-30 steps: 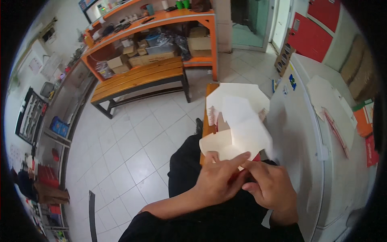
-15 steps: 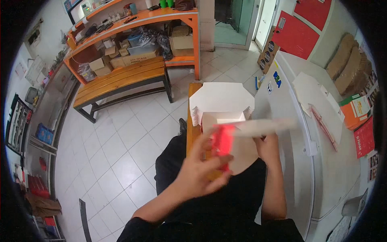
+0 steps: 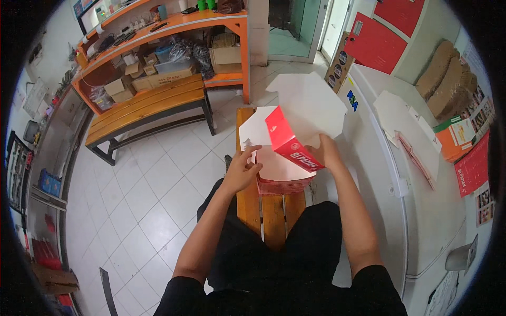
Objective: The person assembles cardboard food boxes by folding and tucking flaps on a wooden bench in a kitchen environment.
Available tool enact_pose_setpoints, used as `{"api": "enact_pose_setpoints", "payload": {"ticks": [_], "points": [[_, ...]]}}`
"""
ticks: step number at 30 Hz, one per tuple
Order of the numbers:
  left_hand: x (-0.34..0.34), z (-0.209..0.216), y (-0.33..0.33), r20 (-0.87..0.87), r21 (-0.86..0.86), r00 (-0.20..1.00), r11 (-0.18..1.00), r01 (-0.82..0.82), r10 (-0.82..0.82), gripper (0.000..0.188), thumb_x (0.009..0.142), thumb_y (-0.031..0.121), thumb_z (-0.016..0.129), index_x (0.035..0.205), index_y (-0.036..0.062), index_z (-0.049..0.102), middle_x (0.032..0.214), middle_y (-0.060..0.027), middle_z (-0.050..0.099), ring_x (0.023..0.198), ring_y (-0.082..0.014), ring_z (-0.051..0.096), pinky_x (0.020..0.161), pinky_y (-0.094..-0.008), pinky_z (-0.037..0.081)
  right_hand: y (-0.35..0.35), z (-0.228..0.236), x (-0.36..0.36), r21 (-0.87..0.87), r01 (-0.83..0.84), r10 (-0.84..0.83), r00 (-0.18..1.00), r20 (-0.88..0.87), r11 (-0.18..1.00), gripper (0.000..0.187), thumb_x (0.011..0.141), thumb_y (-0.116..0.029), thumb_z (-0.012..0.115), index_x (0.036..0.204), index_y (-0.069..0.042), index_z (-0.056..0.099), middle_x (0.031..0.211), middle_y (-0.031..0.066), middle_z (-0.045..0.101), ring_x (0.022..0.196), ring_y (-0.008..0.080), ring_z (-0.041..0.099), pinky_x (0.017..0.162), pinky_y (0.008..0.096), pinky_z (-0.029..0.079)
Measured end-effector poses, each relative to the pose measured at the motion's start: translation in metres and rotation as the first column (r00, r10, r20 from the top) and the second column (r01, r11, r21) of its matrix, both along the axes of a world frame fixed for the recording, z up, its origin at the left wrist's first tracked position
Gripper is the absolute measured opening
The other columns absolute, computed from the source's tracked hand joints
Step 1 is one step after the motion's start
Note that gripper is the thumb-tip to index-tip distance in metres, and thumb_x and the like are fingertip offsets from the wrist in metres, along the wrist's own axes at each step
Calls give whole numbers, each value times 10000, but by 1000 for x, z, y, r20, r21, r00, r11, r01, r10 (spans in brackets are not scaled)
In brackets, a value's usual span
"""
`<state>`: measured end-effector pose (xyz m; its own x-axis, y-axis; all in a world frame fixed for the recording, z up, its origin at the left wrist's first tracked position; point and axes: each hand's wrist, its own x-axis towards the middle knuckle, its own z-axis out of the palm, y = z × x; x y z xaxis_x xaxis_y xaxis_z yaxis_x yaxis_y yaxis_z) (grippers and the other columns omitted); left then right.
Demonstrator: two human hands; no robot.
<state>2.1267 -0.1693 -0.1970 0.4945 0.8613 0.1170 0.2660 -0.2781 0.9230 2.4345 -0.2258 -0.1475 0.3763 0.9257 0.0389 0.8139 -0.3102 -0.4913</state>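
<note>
My right hand [image 3: 327, 152] grips the right side of a red-and-white folding carton box [image 3: 287, 141]. Its red front wall stands up and tilts, while its large white lid spreads open behind. Below it sits a stack of nested red cartons [image 3: 284, 186], whose top one shows a white inside and a lid [image 3: 252, 125] folded back. At the left edge of that stack is my left hand [image 3: 241, 169], fingers apart and holding nothing. The stack rests on a wooden slatted bench [image 3: 271, 216] between my legs.
On my right stands a white chest freezer [image 3: 375, 142] with flat white and red carton pieces [image 3: 411, 137] on top. A second wooden bench [image 3: 147, 111] stands ahead to the left, before an orange shelf unit [image 3: 243, 58] full of boxes.
My left hand has let go of a red-and-white carton and moved left. My right hand now holds a red-and-white carton over the stack, lid spread. The view has shifted slightly.
</note>
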Motion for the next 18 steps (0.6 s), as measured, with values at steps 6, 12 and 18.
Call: {"api": "enact_pose_setpoints", "payload": {"ticks": [6,12,18], "points": [[-12,-15,26,-178,223,978,964,145,-106,543,859,305,757,1370,172,626,1028,-187,673,848,-291,713,802,-404,570,-7,-6,-8,-3,-32,32,983,181,999,394,861,-227,792,1119,44,667,1139,296,705,1117,477,666,973,517,542],[-15,-26,22,-69,163,994,982,98,-87,576,828,306,758,1348,123,592,989,-190,705,866,-311,729,760,-416,579,-6,-1,-20,-82,-39,57,971,232,996,185,891,-85,677,1036,29,664,1144,284,705,1104,484,666,956,527,548],[-1,-3,-14,60,-2,997,999,51,-51,665,898,59,656,1535,156,490,1046,-194,718,954,-312,745,836,-378,598,-3,-3,-27,-42,38,-27,971,238,998,167,894,-9,582,1039,30,653,1097,276,710,1042,488,686,921,545,557]]}}
